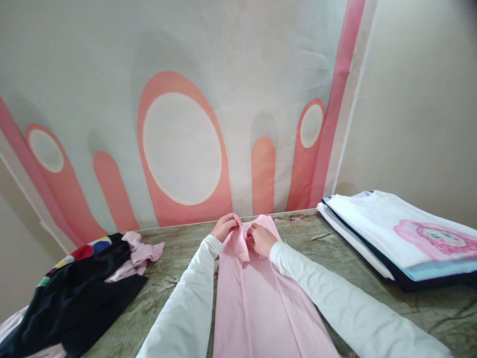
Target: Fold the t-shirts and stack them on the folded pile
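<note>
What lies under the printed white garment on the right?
Under the white garment, edges of light blue cloth, black cloth and lower white cloth show; the rest is covered.

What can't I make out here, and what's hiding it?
In the head view:
Pink garment: near end cut off by the bottom edge.
Left hand: partly hidden by the pinched pink fold.
Right hand: its own back hides whether it grips cloth.
Folded stack: cut off by the right edge; the white top piece hides the lower fronts.
Black garment: cut off at lower left; its full shape is lost in folds.
</note>
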Motion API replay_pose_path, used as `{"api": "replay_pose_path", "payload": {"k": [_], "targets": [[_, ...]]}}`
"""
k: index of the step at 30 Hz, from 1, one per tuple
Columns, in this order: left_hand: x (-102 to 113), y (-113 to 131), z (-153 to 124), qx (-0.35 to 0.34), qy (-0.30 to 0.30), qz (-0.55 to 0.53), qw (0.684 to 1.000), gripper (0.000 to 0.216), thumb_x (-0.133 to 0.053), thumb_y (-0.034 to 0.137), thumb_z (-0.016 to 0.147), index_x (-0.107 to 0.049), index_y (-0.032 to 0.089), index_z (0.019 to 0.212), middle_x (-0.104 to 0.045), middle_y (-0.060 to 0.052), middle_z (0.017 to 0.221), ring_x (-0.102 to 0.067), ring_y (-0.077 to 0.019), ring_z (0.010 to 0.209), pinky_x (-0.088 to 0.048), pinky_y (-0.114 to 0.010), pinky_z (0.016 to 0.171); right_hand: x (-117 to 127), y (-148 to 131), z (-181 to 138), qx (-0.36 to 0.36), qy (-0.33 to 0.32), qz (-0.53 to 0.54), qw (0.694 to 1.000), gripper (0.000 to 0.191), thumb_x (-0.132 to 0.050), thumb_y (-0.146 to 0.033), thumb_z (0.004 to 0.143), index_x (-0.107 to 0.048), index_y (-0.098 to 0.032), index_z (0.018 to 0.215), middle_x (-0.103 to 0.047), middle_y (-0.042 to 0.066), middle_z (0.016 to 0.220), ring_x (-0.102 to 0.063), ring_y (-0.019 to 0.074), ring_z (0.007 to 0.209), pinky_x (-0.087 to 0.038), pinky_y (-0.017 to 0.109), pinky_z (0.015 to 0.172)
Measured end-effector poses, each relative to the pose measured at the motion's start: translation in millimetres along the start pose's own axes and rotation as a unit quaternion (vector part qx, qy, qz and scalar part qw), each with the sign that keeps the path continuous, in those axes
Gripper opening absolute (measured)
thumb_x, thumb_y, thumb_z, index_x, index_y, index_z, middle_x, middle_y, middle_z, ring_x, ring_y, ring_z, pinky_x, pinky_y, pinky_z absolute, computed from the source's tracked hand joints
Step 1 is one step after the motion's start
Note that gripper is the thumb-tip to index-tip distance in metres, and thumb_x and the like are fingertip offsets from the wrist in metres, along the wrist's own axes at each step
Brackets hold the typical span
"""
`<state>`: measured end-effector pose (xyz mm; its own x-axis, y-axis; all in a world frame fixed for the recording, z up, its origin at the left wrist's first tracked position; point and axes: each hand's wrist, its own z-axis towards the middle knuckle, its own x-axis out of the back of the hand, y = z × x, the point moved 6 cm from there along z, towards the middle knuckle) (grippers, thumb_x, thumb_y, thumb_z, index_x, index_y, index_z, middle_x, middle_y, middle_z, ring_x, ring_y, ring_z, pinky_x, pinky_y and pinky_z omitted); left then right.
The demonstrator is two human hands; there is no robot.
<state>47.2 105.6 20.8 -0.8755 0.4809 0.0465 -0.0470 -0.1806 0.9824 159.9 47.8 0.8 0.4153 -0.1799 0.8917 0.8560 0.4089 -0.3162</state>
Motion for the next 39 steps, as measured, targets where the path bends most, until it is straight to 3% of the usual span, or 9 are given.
{"api": "replay_pose_path", "payload": {"k": [9, 19, 25, 31, 35, 39], "targets": [[9, -30, -6, 0.01, 0.064, -0.123, 0.99, 0.012, -0.05, 0.025, 0.056, -0.044, 0.017, 0.063, -0.051, 0.001, 0.065, -0.046, -0.0098, 0.053, -0.04, -0.023, 0.052, -12, 2, 8, -0.079, -0.012, 0.005, 0.997, 0.017, -0.049, -0.027, 0.078, -0.062, -0.016, 0.082, -0.062, 0.008, 0.09, -0.057, 0.0165, 0.077, -0.037, 0.025, 0.066], [14, -37, -6, 0.004, 0.076, -0.172, 0.982, 0.01, -0.048, 0.023, 0.056, -0.046, 0.017, 0.063, -0.052, 0.0, 0.066, -0.049, -0.0105, 0.054, -0.043, -0.025, 0.053, -15, 10, 10, -0.082, 0.018, 0.052, 0.995, 0.017, -0.051, -0.031, 0.077, -0.062, -0.019, 0.08, -0.064, 0.004, 0.085, -0.057, 0.0143, 0.074, -0.037, 0.023, 0.064], [13, -40, -5, 0.01, 0.074, -0.196, 0.978, 0.009, -0.048, 0.02, 0.055, -0.048, 0.017, 0.062, -0.054, 0.0, 0.065, -0.049, -0.0109, 0.054, -0.042, -0.025, 0.054, -18, 14, 15, -0.038, -0.023, 0.104, 0.994, 0.022, -0.05, -0.032, 0.078, -0.065, -0.015, 0.078, -0.066, 0.006, 0.08, -0.057, 0.0135, 0.071, -0.039, 0.022, 0.064], [14, -42, -4, 0.014, 0.075, -0.217, 0.973, 0.009, -0.048, 0.018, 0.052, -0.048, 0.016, 0.061, -0.055, 0.0, 0.065, -0.05, -0.0114, 0.056, -0.042, -0.025, 0.054, 3, 43, 19, -0.031, 0.064, 0.075, 0.995, 0.024, -0.044, -0.013, 0.078, -0.066, -0.013, 0.087, -0.065, 0.008, 0.092, -0.055, 0.0149, 0.09, -0.038, 0.025, 0.083], [13, -43, -4, 0.018, 0.078, -0.228, 0.97, 0.009, -0.049, 0.018, 0.051, -0.049, 0.016, 0.061, -0.055, 0.0, 0.064, -0.049, -0.0111, 0.054, -0.041, -0.024, 0.051, -4, 49, 14, -0.004, 0.042, 0.032, 0.999, 0.022, -0.05, -0.02, 0.077, -0.065, -0.014, 0.092, -0.063, 0.009, 0.099, -0.052, 0.0184, 0.097, -0.035, 0.028, 0.088], [12, -42, -4, 0.017, 0.079, -0.234, 0.969, 0.011, -0.05, 0.018, 0.05, -0.05, 0.016, 0.061, -0.056, 0.0, 0.064, -0.05, -0.0112, 0.054, -0.041, -0.024, 0.051, -16, 44, 10, 0.023, 0.01, -0.029, 0.999, 0.033, -0.047, -0.032, 0.081, -0.059, -0.016, 0.107, -0.057, 0.01, 0.113, -0.048, 0.0205, 0.107, -0.032, 0.031, 0.093]]}}
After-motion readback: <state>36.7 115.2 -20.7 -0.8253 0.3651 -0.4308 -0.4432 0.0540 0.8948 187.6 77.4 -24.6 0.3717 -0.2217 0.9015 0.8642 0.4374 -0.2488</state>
